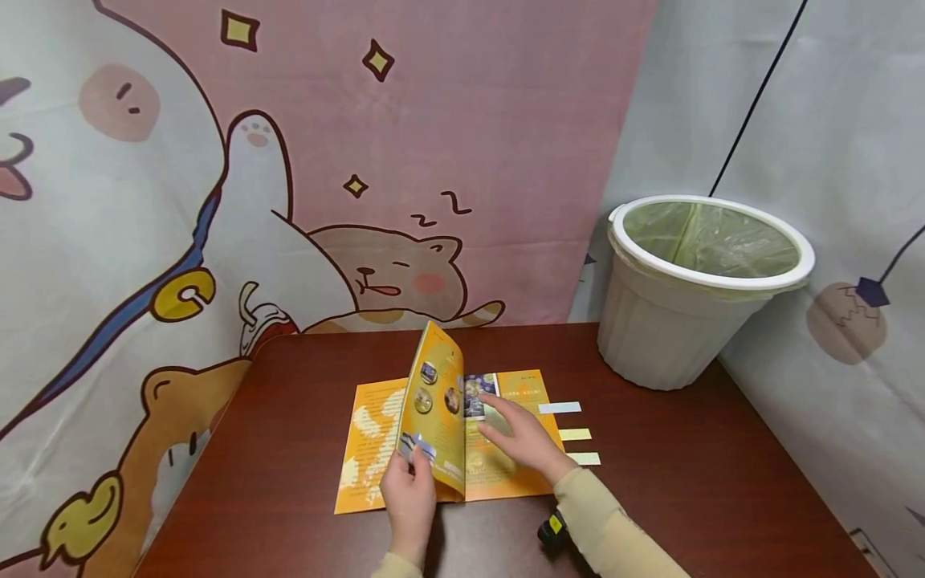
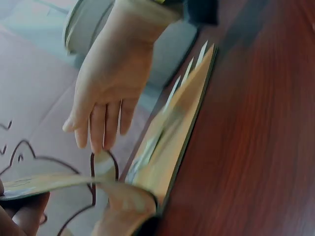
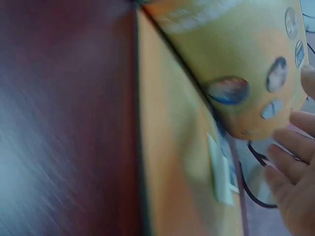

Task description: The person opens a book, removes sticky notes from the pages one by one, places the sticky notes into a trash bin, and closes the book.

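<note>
An orange magazine [image 1: 509,470] lies open on the table, with some of its pages [image 1: 446,417] raised upright near the middle. My left hand [image 1: 409,486] pinches these raised pages at their lower outer corner, thumb on the printed side. Above the right-hand page hovers my right hand [image 1: 526,437], its fingers extended and pointing left; in the left wrist view this hand [image 2: 115,83] is apart from the paper. Pale sticky tabs [image 1: 576,434] jut from the magazine's right edge. Raised pages with round pictures [image 3: 231,59] fill much of the right wrist view.
A white bin [image 1: 650,321] with a greenish liner stands at the table's back right. Beside my right sleeve lies a small black and yellow object [image 1: 552,530]. The dark red table [image 1: 275,449] meets a cartoon-printed cloth [image 1: 506,160] behind.
</note>
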